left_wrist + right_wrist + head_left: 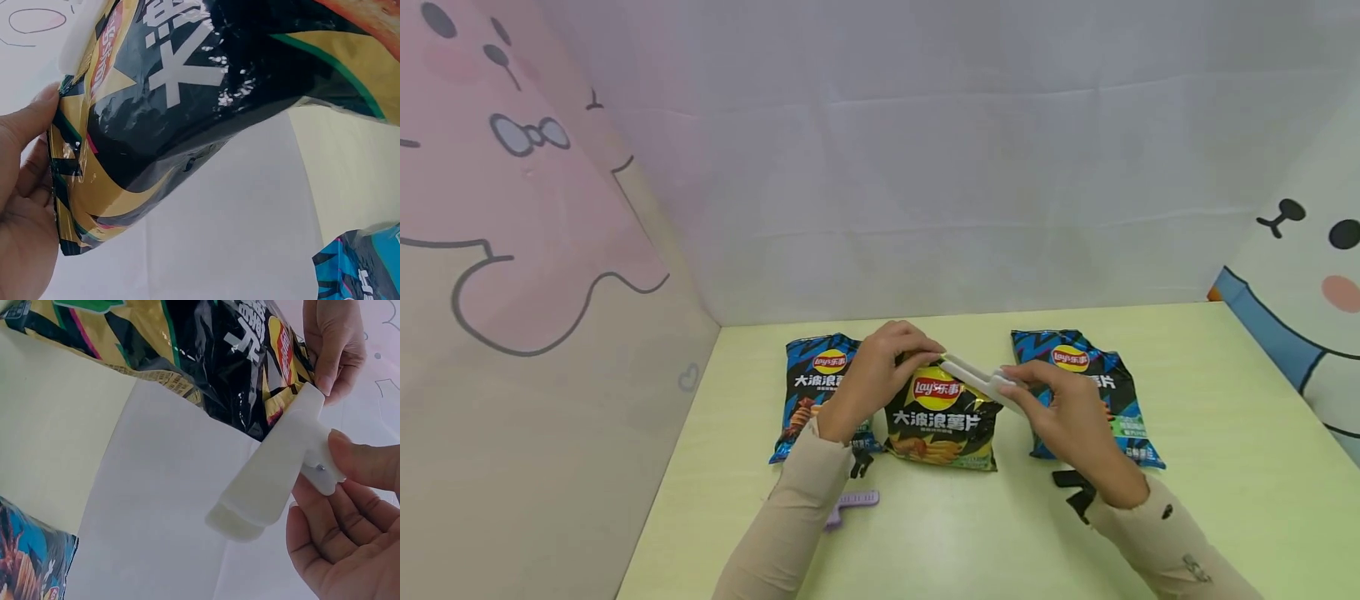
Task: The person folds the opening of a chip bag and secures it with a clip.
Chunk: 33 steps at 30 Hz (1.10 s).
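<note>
Left hand (880, 367) pinches the top edge of the black-and-gold Lay's chip bag (942, 421), fingers curled over it; the bag sits upright at mid table, betw. two blue bags. Right hand (1063, 412) grips the hinge end of a white bag clip (977, 379), thumb pressed on it; clip's arms are spread, tip at the bag's top edge by the left fingers. Blue Lay's bag (816, 379) lies just left, another blue Lay's bag (1105, 375) just right. Purple clip (853, 502) on the pale green table (1225, 467), under the left forearm.
</note>
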Each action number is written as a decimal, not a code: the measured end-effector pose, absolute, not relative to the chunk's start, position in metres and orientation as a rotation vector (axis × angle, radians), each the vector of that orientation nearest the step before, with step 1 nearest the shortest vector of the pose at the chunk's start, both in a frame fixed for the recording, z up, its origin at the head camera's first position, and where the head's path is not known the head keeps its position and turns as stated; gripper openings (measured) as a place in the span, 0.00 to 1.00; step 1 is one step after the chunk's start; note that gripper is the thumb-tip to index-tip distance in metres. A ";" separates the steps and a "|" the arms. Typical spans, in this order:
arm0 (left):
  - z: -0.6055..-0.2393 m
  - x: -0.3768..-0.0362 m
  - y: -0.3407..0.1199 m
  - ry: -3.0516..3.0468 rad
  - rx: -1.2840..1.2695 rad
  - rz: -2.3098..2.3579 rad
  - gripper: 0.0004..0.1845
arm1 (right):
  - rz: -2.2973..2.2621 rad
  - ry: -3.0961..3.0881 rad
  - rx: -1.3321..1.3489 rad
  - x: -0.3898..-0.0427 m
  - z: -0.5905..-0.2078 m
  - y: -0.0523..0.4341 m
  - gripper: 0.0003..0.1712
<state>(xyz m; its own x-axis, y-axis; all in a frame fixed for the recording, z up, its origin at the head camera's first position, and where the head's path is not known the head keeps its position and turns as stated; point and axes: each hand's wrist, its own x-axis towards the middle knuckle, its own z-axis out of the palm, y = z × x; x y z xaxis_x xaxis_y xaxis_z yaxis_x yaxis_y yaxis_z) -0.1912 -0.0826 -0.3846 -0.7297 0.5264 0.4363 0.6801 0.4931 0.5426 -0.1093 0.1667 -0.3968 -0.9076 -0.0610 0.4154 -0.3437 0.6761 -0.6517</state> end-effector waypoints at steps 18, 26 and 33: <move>-0.389 -0.191 -0.085 -2.385 -1.077 -1.171 0.08 | 1.132 -2.598 0.289 -0.118 -0.391 0.152 0.12; -0.389 -0.190 -0.084 -2.378 -1.052 -1.230 0.07 | 1.140 -2.629 0.280 -0.117 -0.388 0.152 0.14; -0.388 -0.188 -0.085 -2.411 -1.035 -1.192 0.06 | 1.162 -2.659 0.251 -0.116 -0.387 0.152 0.15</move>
